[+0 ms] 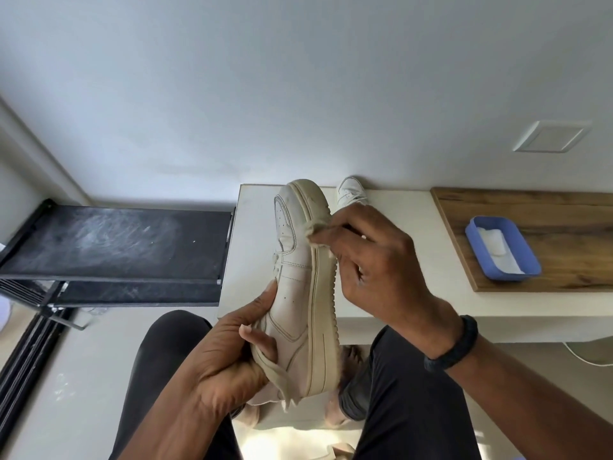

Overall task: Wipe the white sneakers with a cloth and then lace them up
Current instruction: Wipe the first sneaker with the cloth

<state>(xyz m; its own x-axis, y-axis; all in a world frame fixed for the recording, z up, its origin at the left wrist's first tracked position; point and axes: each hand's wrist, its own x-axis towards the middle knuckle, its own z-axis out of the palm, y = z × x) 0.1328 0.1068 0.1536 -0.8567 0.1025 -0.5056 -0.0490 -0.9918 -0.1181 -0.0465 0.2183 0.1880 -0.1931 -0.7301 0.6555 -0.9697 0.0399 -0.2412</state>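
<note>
1. Sneaker [298, 293] sideways over my lap, heel gripped by my left hand [232, 356].
2. My right hand [374, 260] pinches the cloth [315, 229] against its sole.
3. Second sneaker [351, 190], half hidden behind, stands on the surface [255, 207]; a blue tray [502, 249] lies farther right.

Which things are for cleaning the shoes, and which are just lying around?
For the job: held sneaker, cloth, second sneaker, left hand, right hand.
Just lying about: wooden board, black rack, perhaps the blue tray.

left hand [229, 353] grips sneaker [298, 293] heel | right hand [374, 260] presses cloth [315, 230] on sole edge
</note>
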